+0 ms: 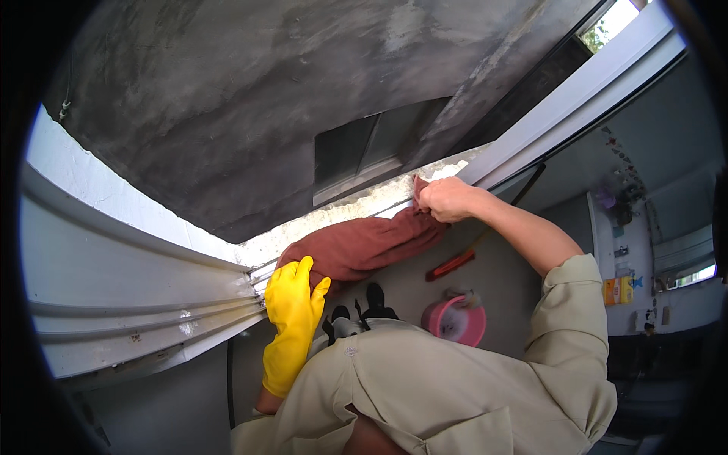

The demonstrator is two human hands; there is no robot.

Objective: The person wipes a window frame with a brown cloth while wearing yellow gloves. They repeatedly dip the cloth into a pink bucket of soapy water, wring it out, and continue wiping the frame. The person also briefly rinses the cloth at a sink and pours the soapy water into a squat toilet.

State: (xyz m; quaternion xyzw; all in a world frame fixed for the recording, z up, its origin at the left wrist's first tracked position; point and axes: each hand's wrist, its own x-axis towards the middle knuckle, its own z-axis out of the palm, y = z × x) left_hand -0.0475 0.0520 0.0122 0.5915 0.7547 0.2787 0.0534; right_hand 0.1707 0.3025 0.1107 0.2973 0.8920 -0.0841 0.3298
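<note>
A reddish-brown cloth (364,244) stretches between my two hands along the sill of an open window. My left hand (296,296), in a yellow rubber glove, lies at the cloth's left end beside the corner of the window frame (256,284); its thumb stands apart, and whether its fingers grip the fabric cannot be told. Bare and closed, my right hand (446,199) grips the bunched right end, with a small tip of cloth sticking up past the fingers. The cloth hides part of the sill (341,207) and its track.
Below on the floor are a pink basin (480,324) with a greyish cloth at its rim and a red broom head (450,265) on a long handle. A grey wall (256,102) stands outside. Shelved items, including a yellow-orange box (619,290), are at right.
</note>
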